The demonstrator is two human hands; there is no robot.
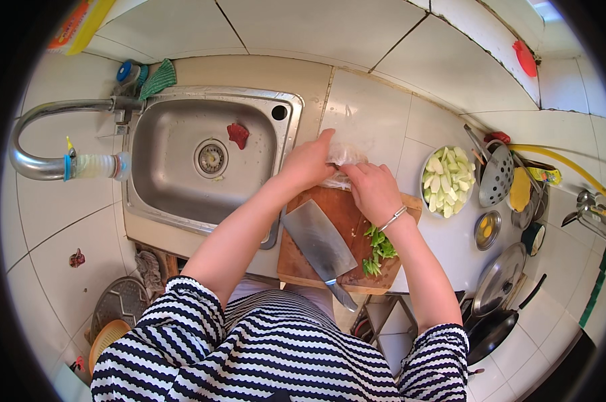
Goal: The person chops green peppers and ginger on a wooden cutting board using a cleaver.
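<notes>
My left hand [310,160] and my right hand [376,191] meet at a clear plastic bag [347,153] just behind the wooden cutting board [303,261]. Fingers of both hands are closed on the bag; its contents are hard to make out. On the board lies a cleaver [323,243], its dark handle sticking out over the front edge. Chopped green pieces [379,251], perhaps green pepper or scallion, lie at the board's right, partly under my right forearm. A white bowl of cut pale-green vegetable pieces [447,181] stands farther right.
At left is a steel sink [182,201] with a red scrap [238,134] in it and a curved faucet [57,105] beside it. To the right are a perforated skimmer [497,176], a metal bowl with egg yolks [487,229], a pot lid [499,281] and a black frying pan [491,334].
</notes>
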